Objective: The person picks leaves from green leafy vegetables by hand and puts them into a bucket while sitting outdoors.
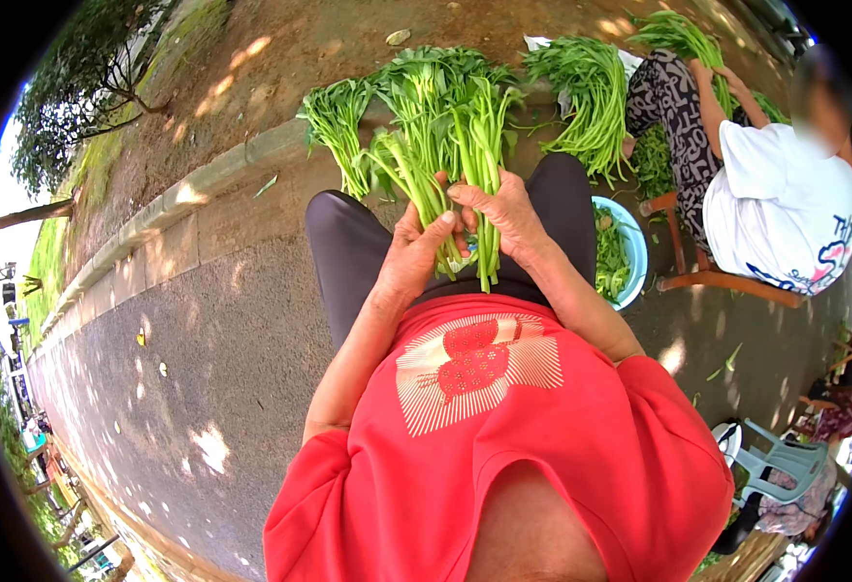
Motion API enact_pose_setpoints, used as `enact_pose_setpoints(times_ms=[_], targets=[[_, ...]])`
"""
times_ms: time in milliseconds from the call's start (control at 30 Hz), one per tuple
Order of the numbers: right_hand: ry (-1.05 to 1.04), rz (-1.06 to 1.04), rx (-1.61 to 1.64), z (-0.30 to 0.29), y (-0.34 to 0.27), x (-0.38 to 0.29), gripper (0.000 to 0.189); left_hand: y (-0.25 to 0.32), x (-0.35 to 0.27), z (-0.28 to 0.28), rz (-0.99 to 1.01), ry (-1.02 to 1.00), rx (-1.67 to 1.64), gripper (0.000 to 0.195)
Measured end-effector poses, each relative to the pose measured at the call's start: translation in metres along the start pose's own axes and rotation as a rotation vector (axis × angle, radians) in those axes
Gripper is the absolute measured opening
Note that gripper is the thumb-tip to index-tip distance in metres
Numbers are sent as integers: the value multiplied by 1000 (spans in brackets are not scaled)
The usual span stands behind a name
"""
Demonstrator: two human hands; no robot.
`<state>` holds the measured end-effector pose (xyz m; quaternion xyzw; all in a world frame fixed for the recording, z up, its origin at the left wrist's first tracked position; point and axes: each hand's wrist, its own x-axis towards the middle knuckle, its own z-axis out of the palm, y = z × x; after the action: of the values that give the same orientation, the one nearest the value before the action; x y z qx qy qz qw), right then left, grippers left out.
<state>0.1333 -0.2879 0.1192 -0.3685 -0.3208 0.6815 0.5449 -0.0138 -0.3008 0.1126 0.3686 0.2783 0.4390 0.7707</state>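
Between my knees, my left hand (pixel 423 244) grips a small bunch of leafy green stems (pixel 405 172), which look like water spinach. My right hand (pixel 506 214) is closed around a second bunch of the same greens (pixel 480 138), its cut ends pointing down toward my lap. The fingers of both hands nearly meet, and some of them are hidden behind the stems. Just beyond, a large pile of greens (pixel 426 91) lies on the ground by the curb, with a smaller bundle (pixel 342 120) at its left.
A light-blue basin (pixel 637 251) with loose leaves stands beside my right knee. Another heap of greens (pixel 589 94) lies farther right. A person (pixel 775 182) on a wooden chair (pixel 731 280) there handles greens too. The concrete curb (pixel 200 174) runs along the left.
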Motion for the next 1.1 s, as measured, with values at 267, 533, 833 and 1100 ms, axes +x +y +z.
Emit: enact_pose_setpoints(times_ms=[267,533,833,1100], targets=[[30,-60,-130,-2,-1,2,21,10,3,4,-131,-7,43,40],[75,-41,-130,-7,0,9,19,6,5,-9,-243,33,-91,24],[74,-191,-349,-3,4,14,19,1,9,-13,-199,37,-75,27],[145,98,203,-25,7,18,21,2,11,-7,43,189,150,38]])
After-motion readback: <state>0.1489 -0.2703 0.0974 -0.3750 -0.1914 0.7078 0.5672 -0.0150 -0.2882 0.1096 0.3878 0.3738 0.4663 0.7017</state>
